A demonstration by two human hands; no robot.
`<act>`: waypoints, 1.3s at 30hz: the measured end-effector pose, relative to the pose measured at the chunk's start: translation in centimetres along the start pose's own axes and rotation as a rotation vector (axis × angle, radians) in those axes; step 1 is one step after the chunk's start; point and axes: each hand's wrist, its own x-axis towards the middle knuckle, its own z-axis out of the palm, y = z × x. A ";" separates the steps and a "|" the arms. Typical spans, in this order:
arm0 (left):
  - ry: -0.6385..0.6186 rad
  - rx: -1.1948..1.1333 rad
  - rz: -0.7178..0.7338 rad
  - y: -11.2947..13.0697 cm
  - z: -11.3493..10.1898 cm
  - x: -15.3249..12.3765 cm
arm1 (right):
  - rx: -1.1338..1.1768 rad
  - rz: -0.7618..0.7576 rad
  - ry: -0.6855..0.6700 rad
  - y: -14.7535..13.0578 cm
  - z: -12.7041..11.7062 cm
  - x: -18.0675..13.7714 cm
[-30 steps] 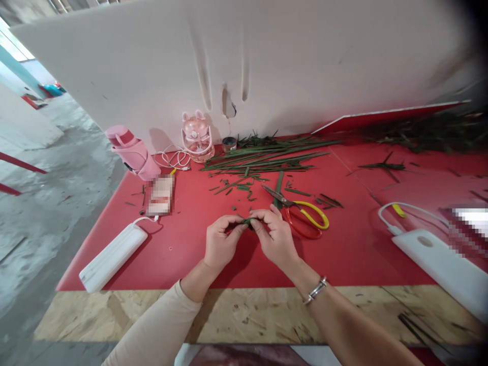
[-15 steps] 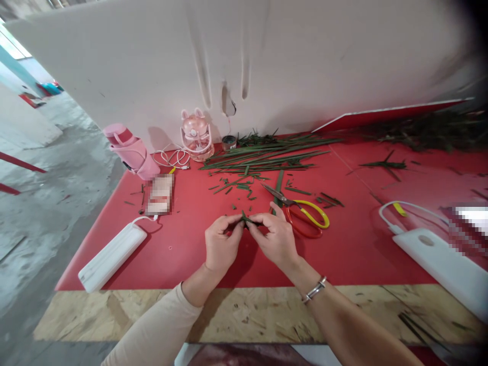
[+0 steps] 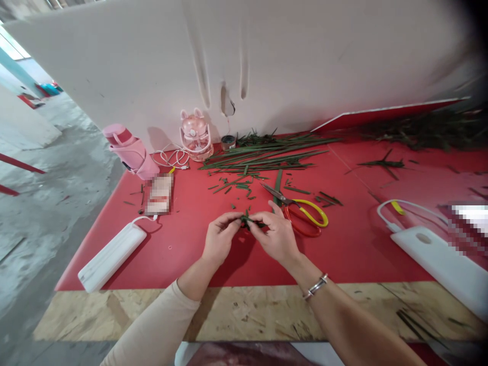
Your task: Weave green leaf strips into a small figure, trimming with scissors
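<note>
Between my two hands is a small folded piece of green leaf strip (image 3: 246, 221), held just above the red table covering. My left hand (image 3: 220, 238) pinches its left side between thumb and fingers. On the other side, my right hand (image 3: 277, 238) is closed on it with the thumb and index finger, and one finger sticks up. Much of the piece is hidden by my fingertips. Scissors (image 3: 286, 201) with one yellow and one red handle lie just beyond my right hand, across a wide green strip (image 3: 279, 183).
Long green strips (image 3: 267, 152) and cut bits lie toward the back wall, near a small tin (image 3: 228, 143). At left are a pink bottle (image 3: 131, 152), a pink clear jug (image 3: 196, 137), a phone (image 3: 160, 193) and a white power bank (image 3: 112, 259). Another white block (image 3: 430, 254) lies right.
My left hand has turned slightly and its fingers have shifted on the leaf piece. The piece sits at a different angle between my fingertips. Things on the table stay put.
</note>
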 end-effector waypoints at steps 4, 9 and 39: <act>-0.014 -0.001 -0.008 -0.2 0.0 0.3 | -0.002 0.001 -0.002 0.3 0.0 0.0; 0.010 0.080 0.036 -0.3 -0.1 0.4 | 0.047 0.036 -0.096 0.6 -0.1 0.2; -0.045 0.311 0.319 -0.2 -0.4 0.2 | 0.264 0.183 -0.228 0.7 -0.7 0.0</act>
